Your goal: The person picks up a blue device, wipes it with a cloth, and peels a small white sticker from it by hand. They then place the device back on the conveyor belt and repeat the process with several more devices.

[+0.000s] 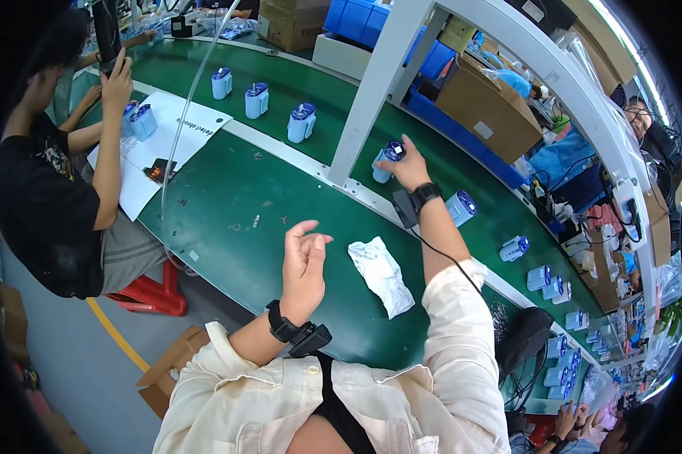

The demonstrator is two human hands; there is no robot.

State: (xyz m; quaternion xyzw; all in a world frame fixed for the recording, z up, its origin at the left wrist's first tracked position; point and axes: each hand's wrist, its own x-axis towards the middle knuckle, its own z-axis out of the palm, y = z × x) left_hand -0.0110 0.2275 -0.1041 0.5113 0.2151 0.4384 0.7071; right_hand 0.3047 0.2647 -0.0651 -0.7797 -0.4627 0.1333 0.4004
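My right hand (410, 168) reaches across the white rail and grips a light-blue plastic device (382, 171) by its dark-blue top. The device stands upright on the far green strip, and my fingers hide part of it. Over the near green tabletop, my left hand (304, 266) is held up with its fingers loosely bent and apart, nothing in it. A crumpled white cloth or paper (381, 276) lies between my two arms. Just right of my right wrist stands another light-blue device (460, 207) of the same kind.
More such devices stand along the strip, one (301, 122) to the left and several to the right. A white post (363, 98) rises beside my right hand. At left a person (61, 166) sits by a white sheet (186, 125). A black bag (526, 337) lies at right.
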